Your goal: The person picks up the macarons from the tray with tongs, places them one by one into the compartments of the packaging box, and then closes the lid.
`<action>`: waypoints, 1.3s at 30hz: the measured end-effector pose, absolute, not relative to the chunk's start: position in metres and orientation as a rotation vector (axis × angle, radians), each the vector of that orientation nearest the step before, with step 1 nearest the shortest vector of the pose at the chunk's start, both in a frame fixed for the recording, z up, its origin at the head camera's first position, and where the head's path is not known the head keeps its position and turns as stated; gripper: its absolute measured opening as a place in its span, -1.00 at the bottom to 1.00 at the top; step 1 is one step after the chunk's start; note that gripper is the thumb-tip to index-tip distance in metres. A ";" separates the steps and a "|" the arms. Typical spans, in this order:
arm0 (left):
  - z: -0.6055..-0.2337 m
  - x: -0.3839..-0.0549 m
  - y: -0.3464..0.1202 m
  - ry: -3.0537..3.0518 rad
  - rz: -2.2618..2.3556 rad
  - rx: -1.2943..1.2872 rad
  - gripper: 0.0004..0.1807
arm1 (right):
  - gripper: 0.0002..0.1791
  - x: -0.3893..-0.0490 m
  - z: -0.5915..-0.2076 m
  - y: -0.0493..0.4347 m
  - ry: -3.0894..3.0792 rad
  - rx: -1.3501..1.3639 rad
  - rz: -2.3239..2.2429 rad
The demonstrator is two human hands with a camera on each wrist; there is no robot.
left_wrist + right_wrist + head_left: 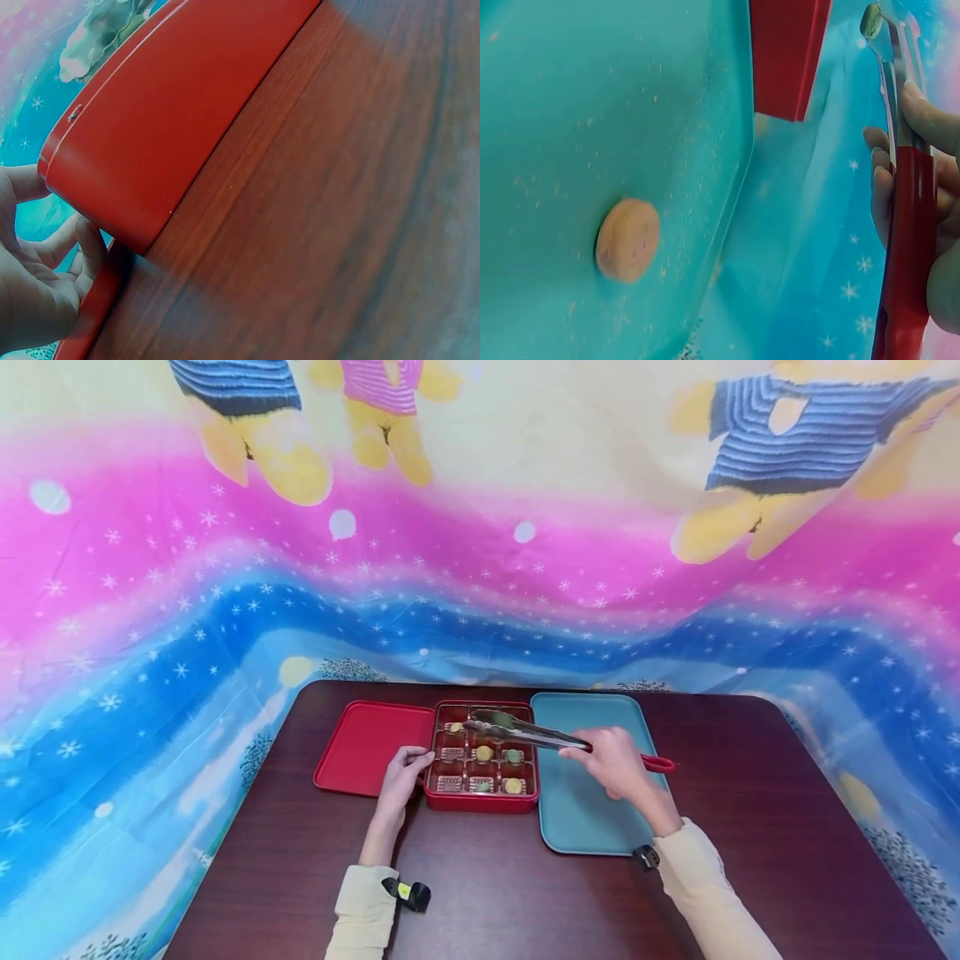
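Note:
My right hand [613,762] grips red-handled metal tongs [551,739], which reach left over a red box [482,804]. Between the tong tips is a small green pastry [871,21], held above the box's back compartments. Inside the box, a brown divided insert holds several small round pastries, such as a yellow one [483,752] in the middle, a green one [513,757] to its right and a yellow one [513,786] in the front right compartment. My left hand [401,782] touches the box's left side, fingertips right at its rim.
Left of the box lies a flat red lid [378,750], partly behind my left hand. A teal tray [588,831] sits against the box's right side, under my right hand. On it rests a peach-coloured round pastry [628,240] among crumbs. A patterned cloth [480,577] hangs behind the table.

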State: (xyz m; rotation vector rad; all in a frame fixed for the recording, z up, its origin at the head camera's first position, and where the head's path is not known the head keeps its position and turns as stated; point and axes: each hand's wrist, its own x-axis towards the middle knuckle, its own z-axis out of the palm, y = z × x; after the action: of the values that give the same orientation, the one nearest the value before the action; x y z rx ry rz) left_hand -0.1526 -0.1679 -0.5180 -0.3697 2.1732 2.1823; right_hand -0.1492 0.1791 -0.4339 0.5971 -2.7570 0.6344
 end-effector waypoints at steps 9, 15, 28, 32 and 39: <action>-0.520 -0.155 -0.169 2.160 2.205 -0.362 -0.68 | -0.68 -0.160 -0.446 0.157 -2.697 0.698 0.618; -0.520 -0.156 -0.168 2.158 2.206 -0.366 -0.66 | -0.75 -0.166 -0.451 0.143 -2.673 0.730 0.643; -0.512 -0.152 -0.168 2.144 2.197 -0.350 -0.65 | -0.72 -0.171 -0.458 0.124 -2.709 0.711 0.727; -0.512 -0.153 -0.166 2.133 2.196 -0.337 -0.65 | -0.65 -0.173 -0.458 0.131 -2.748 0.655 0.778; -0.521 -0.154 -0.169 2.160 2.206 -0.367 -0.66 | -0.42 -0.167 -0.449 0.160 -2.832 0.481 1.001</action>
State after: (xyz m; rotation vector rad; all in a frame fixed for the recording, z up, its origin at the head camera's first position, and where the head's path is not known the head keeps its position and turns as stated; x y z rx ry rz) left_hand -0.1535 -0.1687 -0.5210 -0.3672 2.1601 2.2057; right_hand -0.1674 0.1596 -0.4488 0.4812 -2.8324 1.0007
